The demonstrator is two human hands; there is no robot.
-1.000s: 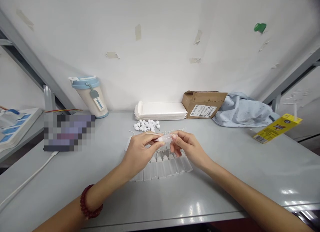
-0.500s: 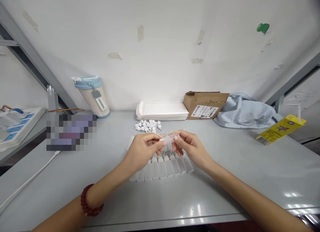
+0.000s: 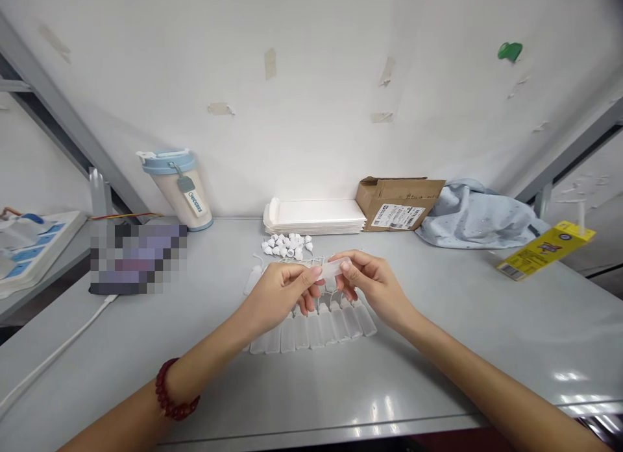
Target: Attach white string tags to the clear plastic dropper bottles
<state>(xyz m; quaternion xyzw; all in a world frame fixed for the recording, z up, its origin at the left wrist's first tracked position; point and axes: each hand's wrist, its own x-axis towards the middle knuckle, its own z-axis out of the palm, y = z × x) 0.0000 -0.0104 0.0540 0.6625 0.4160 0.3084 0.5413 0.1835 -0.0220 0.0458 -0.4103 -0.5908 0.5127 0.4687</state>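
Note:
Between my two hands is a small frosted plastic bottle (image 3: 333, 268), lying roughly level above the table. My left hand (image 3: 280, 290) pinches its left end, with the thumb over the neck, so that end is hidden. The thumb and fingers of my right hand (image 3: 374, 280) grip the other end. Under and in front of my hands lies a row of similar frosted bottles (image 3: 316, 329) with thin white cord loops at their tops. More of them lie behind, partly covered by my hands. A pile of small white caps (image 3: 287, 246) sits just beyond.
Against the wall are a stack of white trays (image 3: 316, 213), a cardboard box (image 3: 399, 202) and a light blue cloth (image 3: 479, 215). A yellow drink carton (image 3: 545, 251) with a straw is at right. At left are a tumbler (image 3: 180, 189), a blurred phone (image 3: 141, 257) and a power strip (image 3: 39, 251).
My left thumb has moved over the bottle's neck, covering the white end that showed before. My left fingers have curled lower beneath it. My right hand keeps its grip.

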